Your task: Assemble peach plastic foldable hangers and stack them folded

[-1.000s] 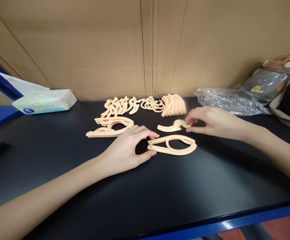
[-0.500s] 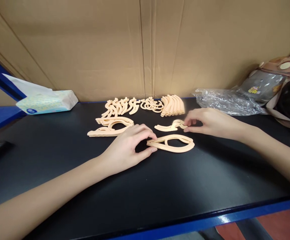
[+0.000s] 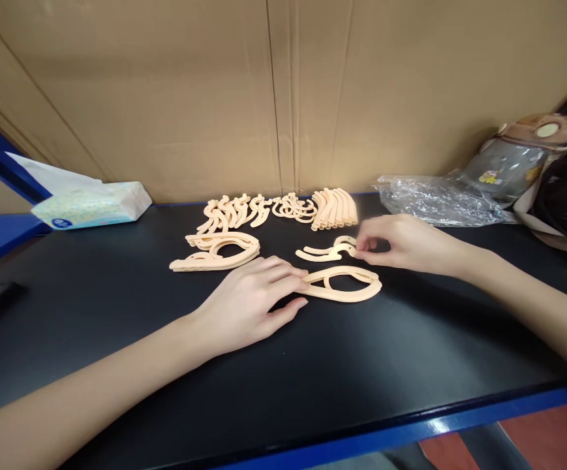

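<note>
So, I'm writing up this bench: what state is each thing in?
Nearer frame: flat, narrow end under the left hand.
Curved pair: left ends apart, right hand at the other end.
Left-side frames: stacked.
S-shaped pieces: overlapping.
Thin rings: jumbled.
Long pieces: side by side.
Tissue pack: open, sheet sticking out.
Clear plastic: crumpled.
Bottle: lid on.

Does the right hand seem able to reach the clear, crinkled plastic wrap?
Probably yes: nothing visible blocks the right hand from the clear, crinkled plastic wrap beyond, though its fingers touch a cream, hook-shaped piece.
</note>
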Demonstrator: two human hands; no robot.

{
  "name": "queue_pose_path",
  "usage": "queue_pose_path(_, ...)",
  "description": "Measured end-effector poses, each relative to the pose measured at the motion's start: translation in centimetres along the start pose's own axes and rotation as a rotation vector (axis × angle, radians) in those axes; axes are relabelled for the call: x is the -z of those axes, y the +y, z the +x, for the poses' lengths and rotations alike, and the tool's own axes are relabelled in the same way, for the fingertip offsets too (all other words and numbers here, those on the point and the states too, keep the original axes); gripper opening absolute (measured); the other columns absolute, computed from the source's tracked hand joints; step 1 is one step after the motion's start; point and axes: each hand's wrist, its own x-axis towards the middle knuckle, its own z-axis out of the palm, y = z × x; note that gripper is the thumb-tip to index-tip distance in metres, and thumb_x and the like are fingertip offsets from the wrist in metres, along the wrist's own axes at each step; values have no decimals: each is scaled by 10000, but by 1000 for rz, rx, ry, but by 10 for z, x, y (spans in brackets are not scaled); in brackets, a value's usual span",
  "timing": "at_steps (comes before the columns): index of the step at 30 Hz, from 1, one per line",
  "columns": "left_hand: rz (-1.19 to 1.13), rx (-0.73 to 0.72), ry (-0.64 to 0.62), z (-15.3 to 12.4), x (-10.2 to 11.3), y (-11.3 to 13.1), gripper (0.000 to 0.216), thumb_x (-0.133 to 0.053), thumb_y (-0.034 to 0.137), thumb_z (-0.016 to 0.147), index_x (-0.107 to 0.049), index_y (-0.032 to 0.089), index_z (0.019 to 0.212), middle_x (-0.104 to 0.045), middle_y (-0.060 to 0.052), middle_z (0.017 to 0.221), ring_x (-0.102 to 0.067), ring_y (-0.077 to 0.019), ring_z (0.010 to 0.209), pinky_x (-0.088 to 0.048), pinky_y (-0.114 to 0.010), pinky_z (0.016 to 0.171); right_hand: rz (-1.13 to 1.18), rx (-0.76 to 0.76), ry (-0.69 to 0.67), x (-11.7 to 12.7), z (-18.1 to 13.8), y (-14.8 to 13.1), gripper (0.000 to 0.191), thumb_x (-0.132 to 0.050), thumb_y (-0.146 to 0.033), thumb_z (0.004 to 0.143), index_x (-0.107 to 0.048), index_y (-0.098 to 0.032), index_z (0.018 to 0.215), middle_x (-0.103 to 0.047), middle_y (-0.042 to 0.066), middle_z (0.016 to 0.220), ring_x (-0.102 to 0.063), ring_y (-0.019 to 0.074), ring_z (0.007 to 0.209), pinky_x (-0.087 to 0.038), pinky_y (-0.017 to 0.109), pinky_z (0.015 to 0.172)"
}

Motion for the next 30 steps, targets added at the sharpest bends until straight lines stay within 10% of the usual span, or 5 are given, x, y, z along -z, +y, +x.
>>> queue_pose_path(17, 231, -160, 33, -1, -1, 4, 220, -460, 182, 966, -652, 158, 1071, -690, -58, 1114, -624, -203, 1011, -480, -335, 835, 95, 94, 144, -16, -1, -26, 92, -555, -205, 866, -586, -197, 780, -609, 3, 727, -555, 138, 679, -430, 266, 638)
queue_pose_path(30, -179, 183, 23, 1, -4, -2, 109, -562, 263, 921, -649, 214, 964, -677, -25, 1055, -604, -187, 930, -463, -330, 828, 16, 200, 243, -17, 0, -27, 96, -547, -196, 892, -575, -204, 800, -657, 10, 752, -592, 154, 709, -441, 309, 720)
